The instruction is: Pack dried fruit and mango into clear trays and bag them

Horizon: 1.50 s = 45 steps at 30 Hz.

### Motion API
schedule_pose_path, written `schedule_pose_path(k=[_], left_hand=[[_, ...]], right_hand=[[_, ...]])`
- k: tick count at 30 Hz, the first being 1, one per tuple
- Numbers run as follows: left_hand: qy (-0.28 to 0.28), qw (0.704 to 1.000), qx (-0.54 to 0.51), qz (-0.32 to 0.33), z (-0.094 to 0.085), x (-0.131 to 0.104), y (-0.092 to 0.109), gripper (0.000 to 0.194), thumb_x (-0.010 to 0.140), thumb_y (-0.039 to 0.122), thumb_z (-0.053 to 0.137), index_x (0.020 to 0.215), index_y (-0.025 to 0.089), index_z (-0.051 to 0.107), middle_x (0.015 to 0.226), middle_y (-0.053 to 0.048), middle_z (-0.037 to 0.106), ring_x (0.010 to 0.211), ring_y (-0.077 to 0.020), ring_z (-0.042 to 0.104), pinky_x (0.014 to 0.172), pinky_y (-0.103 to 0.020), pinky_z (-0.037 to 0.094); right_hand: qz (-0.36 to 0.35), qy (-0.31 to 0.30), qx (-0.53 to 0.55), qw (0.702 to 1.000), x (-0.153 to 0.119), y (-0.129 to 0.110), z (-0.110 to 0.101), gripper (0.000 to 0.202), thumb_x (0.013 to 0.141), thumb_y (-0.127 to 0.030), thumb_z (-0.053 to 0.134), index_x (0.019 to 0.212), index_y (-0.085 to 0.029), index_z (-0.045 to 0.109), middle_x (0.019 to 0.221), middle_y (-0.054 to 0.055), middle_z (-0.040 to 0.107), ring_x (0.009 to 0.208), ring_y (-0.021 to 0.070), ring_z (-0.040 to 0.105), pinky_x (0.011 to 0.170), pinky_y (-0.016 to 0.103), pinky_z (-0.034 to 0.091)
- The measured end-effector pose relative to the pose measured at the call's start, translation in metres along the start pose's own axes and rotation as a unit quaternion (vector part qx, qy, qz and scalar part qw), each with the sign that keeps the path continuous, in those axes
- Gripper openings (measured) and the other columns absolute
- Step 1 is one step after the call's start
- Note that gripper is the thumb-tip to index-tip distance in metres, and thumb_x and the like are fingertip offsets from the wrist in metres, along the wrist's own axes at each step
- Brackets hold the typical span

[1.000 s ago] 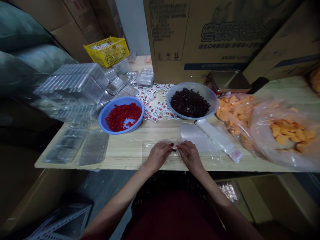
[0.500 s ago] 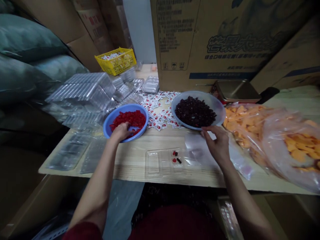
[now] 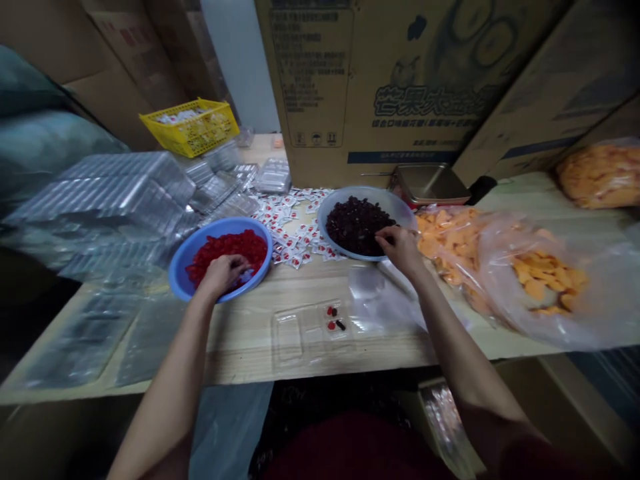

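My left hand (image 3: 226,272) reaches into a blue bowl (image 3: 179,272) of small red dried fruit pieces (image 3: 220,251), its fingers curled together at the near side. Whatever they hold is hidden. Over the right part of a pale bowl (image 3: 406,221) of dark raisins (image 3: 356,225), my right hand (image 3: 400,245) pinches thumb and fingers together. I cannot make out anything between them. Between the bowls and me lies a clear plastic tray (image 3: 314,333) with compartments; two red pieces (image 3: 331,325) and two dark ones (image 3: 341,325) sit in its right-hand compartments.
White-and-red sachets (image 3: 297,243) are scattered between the bowls. Stacked clear trays (image 3: 100,190) and a yellow basket (image 3: 193,130) stand at left. Bags of orange dried fruit slices (image 3: 450,233) lie at right, near a metal-topped scale (image 3: 430,183). A large carton (image 3: 320,153) stands behind.
The view has shifted to the right. My right hand has moved from the pale bowl's near rim into the raisins. My left hand stays in the red pieces, fingers more curled.
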<state>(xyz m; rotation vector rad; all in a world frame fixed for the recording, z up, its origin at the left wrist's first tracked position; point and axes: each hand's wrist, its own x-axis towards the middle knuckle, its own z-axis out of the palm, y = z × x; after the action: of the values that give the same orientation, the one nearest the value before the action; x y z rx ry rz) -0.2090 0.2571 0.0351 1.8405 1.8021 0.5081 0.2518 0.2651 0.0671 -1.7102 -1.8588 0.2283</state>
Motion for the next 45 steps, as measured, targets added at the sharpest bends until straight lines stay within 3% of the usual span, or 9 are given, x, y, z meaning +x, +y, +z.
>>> schedule_pose_path(k=[12,18,23,27,31,34,38,42,45], left_hand=[[0.156,0.923,-0.347,-0.056,-0.002,-0.043,0.043,0.041,0.067,0.049,0.076,0.085,0.015,0.065,0.072,-0.002,0.066,0.056,-0.0107,0.054,0.057,-0.024,0.044],[-0.046,0.935,-0.344,0.074,0.09,-0.131,0.133,0.019,0.089,0.034,0.061,0.096,0.017,0.067,0.08,-0.003,0.069,0.073,-0.0147,0.064,0.071,-0.026,0.05],[-0.011,0.961,-0.259,0.091,0.174,-0.176,0.16,0.017,0.095,0.026,0.052,0.1,0.022,0.067,0.095,-0.003,0.071,0.087,-0.0168,0.066,0.08,-0.029,0.05],[0.086,0.978,-0.139,0.13,0.197,-0.188,0.157,0.018,0.095,0.024,0.053,0.102,0.022,0.07,0.098,-0.006,0.07,0.097,-0.0215,0.06,0.088,-0.038,0.047],[0.124,0.979,-0.028,0.159,0.187,-0.195,0.152,0.017,0.093,0.025,0.057,0.101,0.025,0.073,0.111,-0.008,0.067,0.106,-0.0249,0.055,0.089,-0.043,0.044],[0.124,0.976,-0.017,0.177,0.162,-0.176,0.147,0.021,0.095,0.023,0.053,0.107,0.026,0.07,0.111,-0.008,0.065,0.106,-0.0234,0.055,0.09,-0.042,0.044],[0.172,0.975,0.011,0.139,0.131,-0.098,0.133,0.025,0.095,0.025,0.051,0.117,0.021,0.062,0.116,-0.011,0.061,0.112,-0.0243,0.054,0.1,-0.041,0.043],[0.154,0.977,0.137,0.054,0.128,-0.017,0.115,0.03,0.092,0.03,0.056,0.117,0.013,0.058,0.117,-0.016,0.06,0.112,-0.0279,0.054,0.098,-0.041,0.043],[0.123,0.974,0.183,0.053,0.132,0.003,0.102,0.02,0.095,0.017,0.045,0.106,0.013,0.061,0.11,-0.016,0.063,0.106,-0.0262,0.058,0.093,-0.038,0.044]], right_hand=[[-0.08,-0.105,0.3,0.945,-0.117,-0.087,-0.005,0.019,0.094,-0.035,0.059,0.096,-0.023,0.073,0.094,0.006,0.072,0.091,0.0224,0.067,0.083,0.035,0.05],[-0.028,-0.107,0.342,0.933,-0.164,-0.082,0.02,0.015,0.094,-0.031,0.059,0.095,-0.022,0.071,0.093,0.005,0.07,0.09,0.0206,0.066,0.083,0.035,0.051],[-0.024,-0.059,0.266,0.962,-0.209,-0.063,0.044,0.016,0.095,-0.027,0.057,0.102,-0.023,0.07,0.103,0.008,0.067,0.1,0.0239,0.061,0.09,0.042,0.048],[-0.041,-0.042,0.213,0.975,-0.225,-0.059,0.053,0.018,0.095,-0.024,0.054,0.106,-0.024,0.069,0.107,0.008,0.065,0.105,0.025,0.057,0.093,0.044,0.046],[-0.086,-0.032,0.189,0.978,-0.231,-0.06,0.059,0.021,0.097,-0.019,0.051,0.107,-0.023,0.068,0.107,0.008,0.064,0.108,0.0249,0.056,0.093,0.045,0.045],[-0.113,-0.025,0.167,0.979,-0.233,-0.06,0.059,0.022,0.096,-0.016,0.05,0.104,-0.023,0.069,0.11,0.009,0.063,0.111,0.0258,0.054,0.093,0.047,0.044],[-0.112,0.01,0.164,0.98,-0.211,-0.064,0.056,0.021,0.096,-0.016,0.053,0.109,-0.024,0.068,0.111,0.009,0.062,0.11,0.0248,0.053,0.092,0.046,0.044],[-0.133,0.032,0.15,0.979,-0.14,-0.075,0.072,0.018,0.096,-0.019,0.053,0.105,-0.022,0.068,0.108,0.008,0.065,0.108,0.0241,0.055,0.095,0.045,0.044],[-0.147,-0.042,0.115,0.981,-0.076,-0.086,0.105,0.02,0.093,-0.015,0.055,0.108,-0.017,0.068,0.119,0.012,0.065,0.115,0.0244,0.054,0.102,0.042,0.042]])
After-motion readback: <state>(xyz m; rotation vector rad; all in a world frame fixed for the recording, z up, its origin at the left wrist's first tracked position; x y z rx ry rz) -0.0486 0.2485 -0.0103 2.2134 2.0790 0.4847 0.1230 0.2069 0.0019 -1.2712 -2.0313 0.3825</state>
